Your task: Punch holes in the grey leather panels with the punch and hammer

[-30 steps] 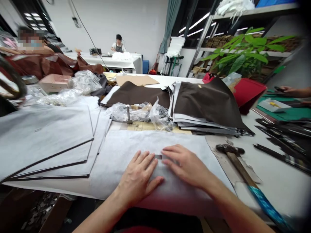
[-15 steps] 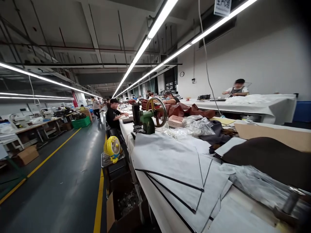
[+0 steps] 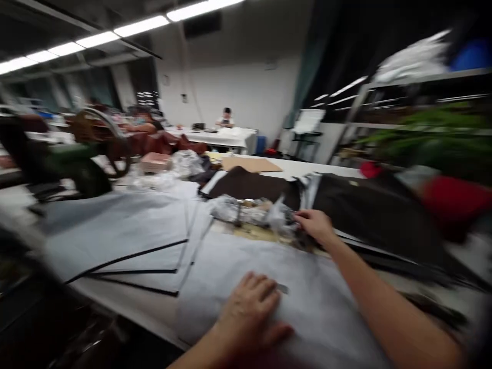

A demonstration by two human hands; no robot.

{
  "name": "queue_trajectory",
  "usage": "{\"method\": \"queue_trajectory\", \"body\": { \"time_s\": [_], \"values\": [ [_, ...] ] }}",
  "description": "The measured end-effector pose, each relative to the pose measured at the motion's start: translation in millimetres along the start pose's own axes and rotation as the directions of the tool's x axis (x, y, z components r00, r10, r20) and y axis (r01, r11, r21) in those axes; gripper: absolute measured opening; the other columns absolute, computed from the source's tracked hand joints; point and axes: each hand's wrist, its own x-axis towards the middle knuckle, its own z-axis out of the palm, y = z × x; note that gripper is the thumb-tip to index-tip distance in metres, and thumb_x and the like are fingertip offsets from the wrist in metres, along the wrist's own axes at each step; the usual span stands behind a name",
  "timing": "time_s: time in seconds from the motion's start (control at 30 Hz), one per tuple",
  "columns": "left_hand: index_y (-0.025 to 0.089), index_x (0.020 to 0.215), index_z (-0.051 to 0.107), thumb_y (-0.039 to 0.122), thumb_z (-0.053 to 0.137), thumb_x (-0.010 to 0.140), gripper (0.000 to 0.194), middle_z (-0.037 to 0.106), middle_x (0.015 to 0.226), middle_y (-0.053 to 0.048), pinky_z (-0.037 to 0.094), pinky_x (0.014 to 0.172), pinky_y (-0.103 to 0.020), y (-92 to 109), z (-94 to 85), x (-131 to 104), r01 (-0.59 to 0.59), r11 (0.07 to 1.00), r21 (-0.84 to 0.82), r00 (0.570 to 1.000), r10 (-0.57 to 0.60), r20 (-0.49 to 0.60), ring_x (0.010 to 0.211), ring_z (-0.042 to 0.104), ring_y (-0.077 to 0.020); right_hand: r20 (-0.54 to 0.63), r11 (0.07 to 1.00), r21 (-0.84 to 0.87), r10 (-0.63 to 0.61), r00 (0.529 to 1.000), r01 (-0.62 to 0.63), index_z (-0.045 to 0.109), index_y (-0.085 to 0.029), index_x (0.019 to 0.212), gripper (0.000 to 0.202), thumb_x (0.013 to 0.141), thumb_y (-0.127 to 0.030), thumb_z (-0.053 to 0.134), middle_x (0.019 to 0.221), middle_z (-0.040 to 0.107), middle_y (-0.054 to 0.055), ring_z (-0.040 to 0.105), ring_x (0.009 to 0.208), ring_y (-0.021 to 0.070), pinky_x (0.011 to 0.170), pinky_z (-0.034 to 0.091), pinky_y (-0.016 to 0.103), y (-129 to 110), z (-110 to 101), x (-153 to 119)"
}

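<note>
My left hand lies palm down with its fingers apart on a pale grey sheet at the front of the table. A small grey piece lies on the sheet just beyond its fingers. Further out, my right hand reaches to crumpled clear plastic; its fingertips are pressed together, and what they hold is too blurred to make out. To the left, several black-edged pale sheets are fanned out. Dark brown panels lie to the right of my right hand.
A green hand-wheel press stands at the left. Brown board and reddish-brown material lie farther back. A person sits at a far table. Shelving and red material are at the right.
The view has swung to the right and down, so the aisle and the yellow fan are out of sight. Both my hands and forearms have come into view over the table.
</note>
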Motion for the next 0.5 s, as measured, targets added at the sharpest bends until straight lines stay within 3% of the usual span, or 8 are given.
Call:
{"method": "queue_trajectory", "body": {
  "time_s": [0.1, 0.3, 0.5],
  "values": [
    [0.023, 0.128, 0.061, 0.05, 0.063, 0.096, 0.042, 0.062, 0.139, -0.007, 0.041, 0.117, -0.055, -4.0, 5.0, -4.2, 0.028, 0.997, -0.078, 1.0, -0.028, -0.001, 0.13, 0.055, -0.0303, -0.092, 0.97, -0.07, 0.225, 0.97, -0.232, 0.064, -0.013, 0.119, 0.024, 0.105, -0.03, 0.055, 0.098, 0.07, 0.005, 0.069, 0.08, 0.0154, 0.072, 0.06, 0.031, 31.0, -13.0, -25.0],
    [0.024, 0.125, 0.063, 0.045, 0.065, 0.095, 0.037, 0.063, 0.138, -0.005, 0.045, 0.115, -0.057, -0.7, 0.7, -6.0, 0.02, 0.997, -0.08, 1.0, -0.019, 0.013, 0.127, 0.058, -0.0305, -0.052, 0.933, -0.247, 0.255, 0.965, -0.26, 0.07, -0.017, 0.111, 0.023, 0.099, -0.036, 0.065, 0.111, 0.07, 0.007, 0.068, 0.102, 0.0217, 0.093, 0.056, 0.044, 13.5, -5.6, -8.3],
    [0.023, 0.125, 0.063, 0.045, 0.064, 0.096, 0.036, 0.063, 0.139, -0.006, 0.044, 0.116, -0.056, -0.2, 0.5, -4.9, 0.039, 0.996, -0.077, 0.999, -0.039, 0.011, 0.13, 0.056, -0.0305, -0.004, 0.877, -0.378, 0.319, 0.948, -0.297, 0.069, -0.018, 0.113, 0.024, 0.099, -0.036, 0.065, 0.118, 0.068, 0.008, 0.065, 0.109, 0.0236, 0.097, 0.054, 0.046, 1.8, -3.5, -3.9]
  ]
}}
